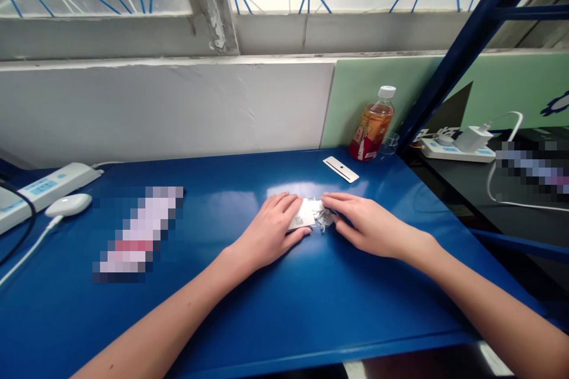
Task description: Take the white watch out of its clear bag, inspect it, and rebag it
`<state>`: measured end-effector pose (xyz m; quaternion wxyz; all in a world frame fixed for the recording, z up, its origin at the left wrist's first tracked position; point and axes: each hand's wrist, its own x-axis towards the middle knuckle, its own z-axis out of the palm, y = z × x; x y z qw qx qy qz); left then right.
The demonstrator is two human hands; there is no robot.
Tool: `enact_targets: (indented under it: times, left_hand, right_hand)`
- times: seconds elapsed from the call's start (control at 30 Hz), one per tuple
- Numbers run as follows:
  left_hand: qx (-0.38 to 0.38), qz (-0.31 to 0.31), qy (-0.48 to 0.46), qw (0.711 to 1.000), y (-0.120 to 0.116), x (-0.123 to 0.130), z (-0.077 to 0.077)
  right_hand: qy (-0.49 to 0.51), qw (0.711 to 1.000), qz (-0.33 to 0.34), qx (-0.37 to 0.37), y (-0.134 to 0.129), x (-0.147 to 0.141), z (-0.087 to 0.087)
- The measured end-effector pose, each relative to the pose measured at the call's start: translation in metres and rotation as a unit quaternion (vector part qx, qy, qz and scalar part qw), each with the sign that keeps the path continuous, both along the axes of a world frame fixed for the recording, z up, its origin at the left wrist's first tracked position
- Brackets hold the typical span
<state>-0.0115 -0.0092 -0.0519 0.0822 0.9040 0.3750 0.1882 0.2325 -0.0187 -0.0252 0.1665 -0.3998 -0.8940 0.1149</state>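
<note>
On the blue desk in front of me lies a small white card (304, 217) with a printed patch on it. My left hand (276, 224) grips it, fingers over the far side and thumb along the near side. Against the card's right end is a crinkled clear plastic packet (323, 217) with small shiny bits in or under it; these are too small to name. The thumb and fingers of my right hand (358, 220) close on the packet's right edge. Both hands rest low at the desk surface. Behind them lies a white strip (341, 169) with a dark slot and dot.
A drink bottle (372, 124) with a white cap stands at the back right, beside a blue metal frame post (448, 71). To the left are a pixelated flat object (138, 234), a white corded device (69, 205) and a power strip (48, 192). The desk's front edge (311, 361) runs below my arms.
</note>
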Motion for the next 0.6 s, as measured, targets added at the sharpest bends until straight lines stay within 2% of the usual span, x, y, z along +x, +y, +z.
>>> enact_targets:
  times: [0.1, 0.2, 0.4, 0.5, 0.6]
  left_hand:
    - [-0.001, -0.001, -0.004, 1.0, 0.0, 0.0, 0.0]
    - [0.001, -0.006, -0.006, 1.0, 0.0, 0.0, 0.0]
    - [0.003, -0.004, -0.008, 1.0, 0.0, 0.001, 0.0]
    - [0.005, -0.001, -0.001, 1.0, 0.0, 0.001, -0.001]
    - [0.006, 0.009, 0.036, 0.999, -0.001, 0.002, -0.001]
  right_hand:
    - [0.027, 0.999, -0.003, -0.026, -0.008, -0.008, 0.0]
    - [0.076, 0.993, -0.021, -0.083, -0.014, -0.015, -0.005]
    - [0.214, 0.957, -0.041, -0.193, -0.012, -0.018, -0.02]
    - [0.218, 0.954, -0.043, -0.202, -0.013, -0.021, -0.021]
    - [0.192, 0.964, -0.056, -0.174, -0.013, -0.021, -0.017]
